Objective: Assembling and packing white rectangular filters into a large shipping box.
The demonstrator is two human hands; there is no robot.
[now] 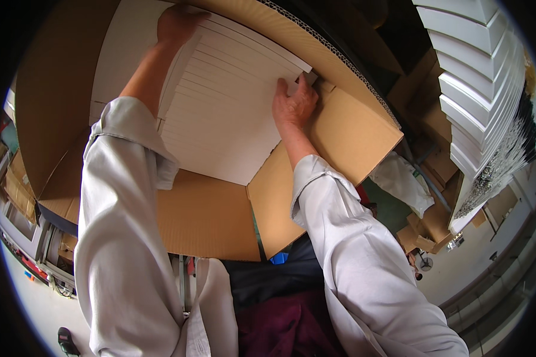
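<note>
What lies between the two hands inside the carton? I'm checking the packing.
In the head view, only the stack of white flat pieces spans between the left hand and right hand; both rest on it.

Both arms, in pale sleeves, were stretched forward. The left hand [178,24] was reached farthest and laid palm down, fingers curled. The right hand [293,102] was held nearer, fingers spread, pressed flat.
</note>
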